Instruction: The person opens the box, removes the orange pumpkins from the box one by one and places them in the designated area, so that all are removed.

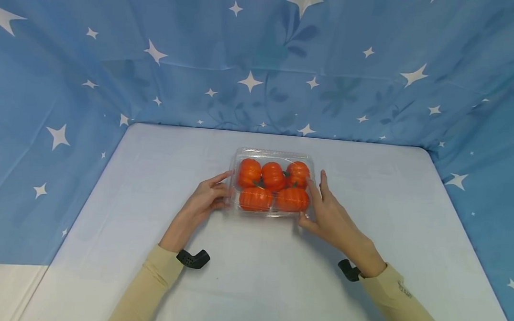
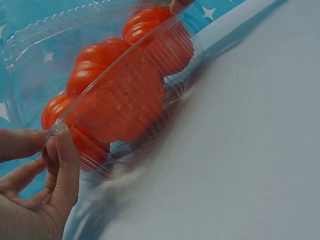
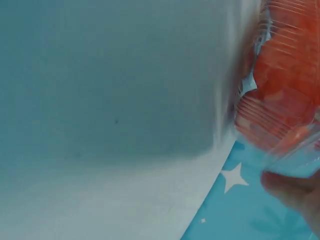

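Observation:
A clear plastic container (image 1: pixel 274 154) filled with several ribbed, orange-red tomatoes (image 1: pixel 272 176) lies between the two hands. Small bits of green stem show among them. My left hand (image 1: pixel 208 196) is at its left end; in the left wrist view thumb and fingers pinch the rim (image 2: pixel 59 121). At the opposite end, my right hand (image 1: pixel 334 219) has its thumb on the front corner and its fingers along the right side. One right fingertip (image 2: pixel 179 5) shows at the rim in the left wrist view. In the right wrist view, the container and a finger (image 3: pixel 287 189) are blurred.
The table (image 1: pixel 252 275) is covered in white, with rounded far corners. A blue curtain (image 1: pixel 191 95) with white stars hangs behind it and along both sides. Dark wrist devices (image 1: pixel 193 259) sit at the cuffs of the beige sleeves (image 1: pixel 148 285).

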`<state>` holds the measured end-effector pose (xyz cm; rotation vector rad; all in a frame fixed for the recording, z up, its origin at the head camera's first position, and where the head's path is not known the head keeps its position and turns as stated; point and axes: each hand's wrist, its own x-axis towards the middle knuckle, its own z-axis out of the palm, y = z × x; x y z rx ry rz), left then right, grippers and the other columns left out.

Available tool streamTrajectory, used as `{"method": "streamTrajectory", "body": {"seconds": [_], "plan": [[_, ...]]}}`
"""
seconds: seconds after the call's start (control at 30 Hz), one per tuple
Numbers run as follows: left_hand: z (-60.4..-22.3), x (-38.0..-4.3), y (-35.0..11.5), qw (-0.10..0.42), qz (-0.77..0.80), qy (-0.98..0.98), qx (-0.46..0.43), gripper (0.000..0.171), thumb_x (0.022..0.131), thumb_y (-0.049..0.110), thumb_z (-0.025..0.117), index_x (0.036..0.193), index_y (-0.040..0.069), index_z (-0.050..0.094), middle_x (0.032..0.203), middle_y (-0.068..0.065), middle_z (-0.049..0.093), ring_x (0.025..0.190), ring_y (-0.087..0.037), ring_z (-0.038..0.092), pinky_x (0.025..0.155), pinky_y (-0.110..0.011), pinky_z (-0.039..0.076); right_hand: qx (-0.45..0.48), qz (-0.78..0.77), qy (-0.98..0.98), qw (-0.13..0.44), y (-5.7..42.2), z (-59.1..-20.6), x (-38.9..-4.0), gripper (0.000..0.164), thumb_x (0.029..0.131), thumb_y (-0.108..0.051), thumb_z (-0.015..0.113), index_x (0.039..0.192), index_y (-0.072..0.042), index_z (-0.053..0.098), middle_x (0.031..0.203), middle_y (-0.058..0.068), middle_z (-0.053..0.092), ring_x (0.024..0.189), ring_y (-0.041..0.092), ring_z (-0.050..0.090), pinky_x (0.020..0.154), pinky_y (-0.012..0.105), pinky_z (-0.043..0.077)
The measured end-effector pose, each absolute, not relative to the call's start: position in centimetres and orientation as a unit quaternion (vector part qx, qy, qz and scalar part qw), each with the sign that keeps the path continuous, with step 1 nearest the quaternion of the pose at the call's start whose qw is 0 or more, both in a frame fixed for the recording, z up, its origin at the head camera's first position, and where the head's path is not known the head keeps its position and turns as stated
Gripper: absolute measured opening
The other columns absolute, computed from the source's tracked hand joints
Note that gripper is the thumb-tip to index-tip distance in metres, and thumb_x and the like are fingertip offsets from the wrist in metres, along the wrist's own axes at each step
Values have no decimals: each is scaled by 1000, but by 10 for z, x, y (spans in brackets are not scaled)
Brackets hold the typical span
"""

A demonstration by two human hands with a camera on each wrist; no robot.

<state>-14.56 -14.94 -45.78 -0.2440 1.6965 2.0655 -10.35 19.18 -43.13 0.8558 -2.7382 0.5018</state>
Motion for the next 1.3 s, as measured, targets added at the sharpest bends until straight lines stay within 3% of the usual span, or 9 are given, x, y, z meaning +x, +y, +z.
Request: {"method": "streamTrajectory", "body": {"seconds": [0.17,0.27,0.37,0.5,0.63,0.83,0.93,1.03,1.3], "plan": [[-457,-146,-150,225,745,622,-82,62,99,0,58,157,16,44,89,3,64,78,-10,58,66,-21,55,299,186,-935,52,194,-430,-103,87,87,-17,72,154,13,26,150,45,37,118,53,63,85,51,60],[-457,-145,-149,224,746,622,-82,63,98,0,57,157,16,43,89,3,63,80,-10,57,65,-20,53,314,174,-932,42,194,-427,-103,84,87,-11,71,152,17,26,147,47,38,99,45,72,77,41,63],[-458,-145,-148,223,750,616,-88,62,98,0,56,157,17,43,89,3,62,79,-10,57,65,-20,52,321,168,-932,24,193,-425,-104,80,86,-4,68,150,19,26,145,50,37,75,30,69,65,30,61],[-460,-144,-146,226,756,607,-93,62,99,0,56,157,18,44,88,3,61,76,-10,55,64,-20,51,318,172,-932,-10,193,-422,-104,78,85,4,67,149,20,25,145,52,34,82,33,71,68,30,62],[-461,-143,-146,221,761,604,-89,61,99,1,57,156,17,44,86,4,61,73,-10,54,64,-20,49,314,178,-932,-28,195,-419,-104,83,85,8,69,152,17,21,148,50,32,106,46,70,79,39,62],[-459,-143,-147,219,754,613,-91,61,99,0,59,156,19,45,86,4,60,74,-11,53,63,-20,47,314,174,-933,14,197,-415,-106,79,84,4,71,150,13,30,145,46,41,82,30,71,74,36,63],[-458,-143,-147,217,750,618,-92,64,99,-1,57,157,19,43,89,3,61,76,-11,54,64,-21,48,304,178,-935,41,200,-409,-109,76,85,-4,74,149,10,36,144,40,49,99,39,71,84,47,62],[-456,-143,-147,214,749,619,-99,65,98,0,58,158,18,41,90,2,63,75,-12,57,67,-21,52,282,203,-937,24,205,-399,-113,78,89,-16,78,154,1,37,147,31,51,127,48,58,97,60,54],[-456,-143,-146,222,743,623,-101,65,99,8,64,159,16,38,86,2,64,71,-11,56,66,-21,53,242,320,-915,-30,220,-381,-144,75,94,-32,76,157,-15,39,166,15,31,150,42,33,114,69,34]]}}
